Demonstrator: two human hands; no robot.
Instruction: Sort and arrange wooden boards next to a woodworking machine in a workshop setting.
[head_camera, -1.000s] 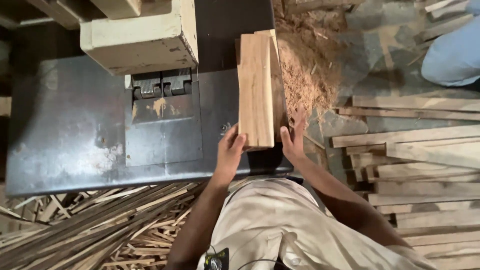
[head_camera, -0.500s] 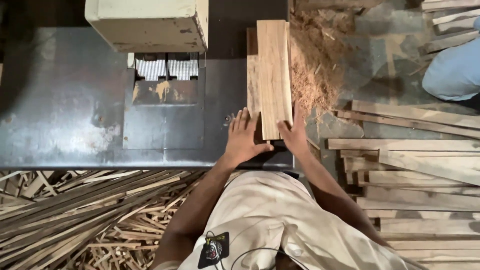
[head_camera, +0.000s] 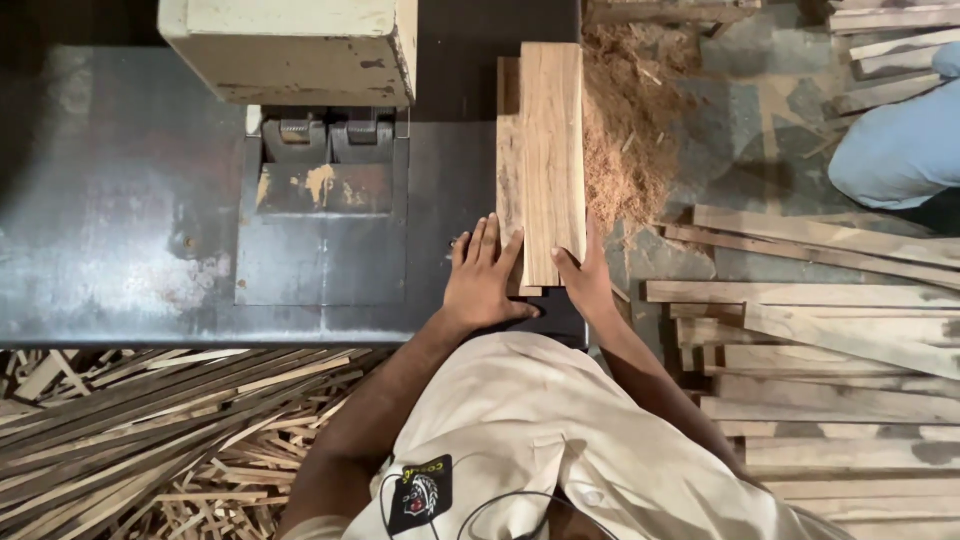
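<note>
A stack of pale wooden boards (head_camera: 545, 150) lies lengthwise on the right end of a dark steel machine table (head_camera: 120, 230). My left hand (head_camera: 483, 275) rests flat against the near left side of the stack, fingers spread. The right hand (head_camera: 585, 280) presses the near right edge of the top board. Both hands grip the boards' near end. The boards point away from me, past the cream-coloured machine housing (head_camera: 295, 50).
Sawdust (head_camera: 625, 130) is heaped right of the boards. Several cut planks (head_camera: 830, 340) lie stacked on the floor at right. Thin offcut strips (head_camera: 150, 430) pile up lower left. Another person's blue-clad limb (head_camera: 900, 150) shows at upper right.
The boards have been straightened from a slight tilt and slid a little nearer the table's front. Both hands shifted with them, staying on the near end.
</note>
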